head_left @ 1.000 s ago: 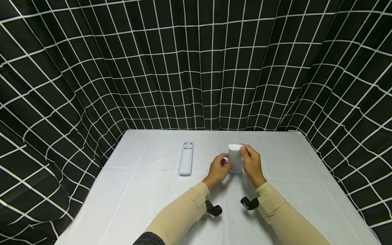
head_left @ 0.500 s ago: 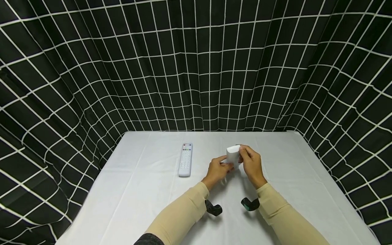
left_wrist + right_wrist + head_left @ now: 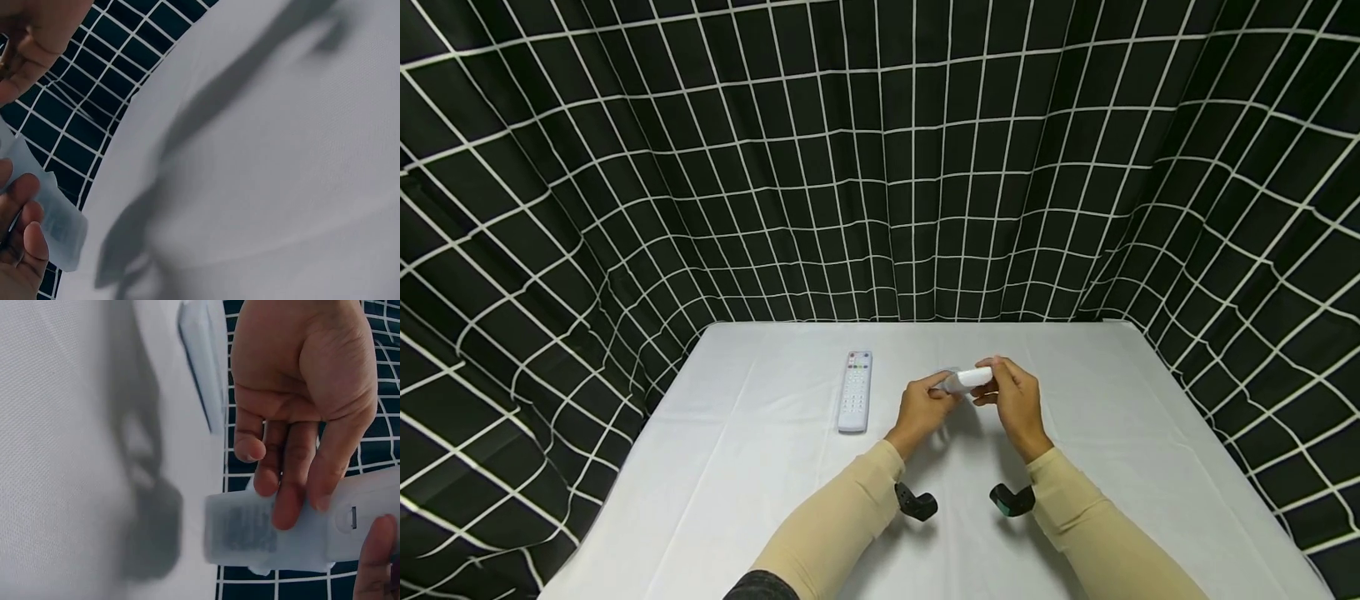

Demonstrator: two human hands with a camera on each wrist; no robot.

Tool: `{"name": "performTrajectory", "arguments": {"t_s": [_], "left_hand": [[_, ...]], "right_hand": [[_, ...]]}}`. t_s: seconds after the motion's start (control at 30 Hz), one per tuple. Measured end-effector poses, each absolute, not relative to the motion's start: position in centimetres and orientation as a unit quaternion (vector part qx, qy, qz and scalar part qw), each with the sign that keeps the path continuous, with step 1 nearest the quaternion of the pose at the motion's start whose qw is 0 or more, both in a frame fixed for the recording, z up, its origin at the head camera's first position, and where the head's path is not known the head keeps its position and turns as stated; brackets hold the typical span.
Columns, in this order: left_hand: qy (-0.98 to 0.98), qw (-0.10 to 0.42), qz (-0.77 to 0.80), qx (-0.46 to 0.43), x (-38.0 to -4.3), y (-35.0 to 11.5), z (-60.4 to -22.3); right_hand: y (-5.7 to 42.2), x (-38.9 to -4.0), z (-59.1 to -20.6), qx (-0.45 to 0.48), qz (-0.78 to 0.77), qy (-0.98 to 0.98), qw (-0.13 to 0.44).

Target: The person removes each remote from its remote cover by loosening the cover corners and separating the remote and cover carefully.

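Observation:
A second white remote control point(image 3: 976, 377) is partly inside a translucent sleeve point(image 3: 240, 528), held up over the table. My left hand point(image 3: 922, 411) grips the sleeve between thumb and fingers, as the right wrist view shows with the left hand point(image 3: 303, 394) coming from above. The back of the remote control point(image 3: 369, 500), with a small latch, sticks out of the sleeve. My right hand point(image 3: 1017, 404) pinches its bare end; only part of that right hand point(image 3: 376, 556) shows at the right edge. In the left wrist view, the left hand point(image 3: 22, 237) holds the sleeve point(image 3: 59, 231).
Another white remote control point(image 3: 854, 392) lies face up on the white-covered table point(image 3: 760, 467), left of the hands. Black wrist-worn camera mounts point(image 3: 916, 502) hang beneath both sleeves. A black curtain point(image 3: 880, 167) with a white grid surrounds the table on the back and sides.
The held remote control has tipped from near upright to almost level, its white end now facing me. My left hand has shifted slightly left with the sleeve; the other remote stays put.

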State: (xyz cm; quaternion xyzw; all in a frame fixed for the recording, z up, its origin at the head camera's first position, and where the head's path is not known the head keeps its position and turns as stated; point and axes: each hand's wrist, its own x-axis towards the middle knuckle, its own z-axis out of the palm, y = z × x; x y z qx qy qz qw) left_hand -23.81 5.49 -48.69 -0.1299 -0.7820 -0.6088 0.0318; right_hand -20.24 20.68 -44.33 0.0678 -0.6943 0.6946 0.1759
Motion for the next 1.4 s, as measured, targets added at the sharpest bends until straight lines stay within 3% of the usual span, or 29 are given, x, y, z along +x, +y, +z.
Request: {"name": "performTrajectory", "arguments": {"t_s": [0.63, 0.93, 1.4], "left_hand": [[-0.693, 0.010, -0.717, -0.076, -24.5, 4.6, -47.7], [-0.679, 0.004, -0.725, -0.112, -23.5, 3.8, -46.0], [-0.649, -0.017, -0.743, -0.162, -22.3, 3.0, -44.6]], "right_hand": [[19.3, -18.4, -41.8, 0.039, 0.647, -0.742, 0.170], [20.1, -20.3, -44.6, 0.043, 0.649, -0.743, 0.159], [20.1, -20.7, -45.2, 0.026, 0.618, -0.778, 0.109]]}}
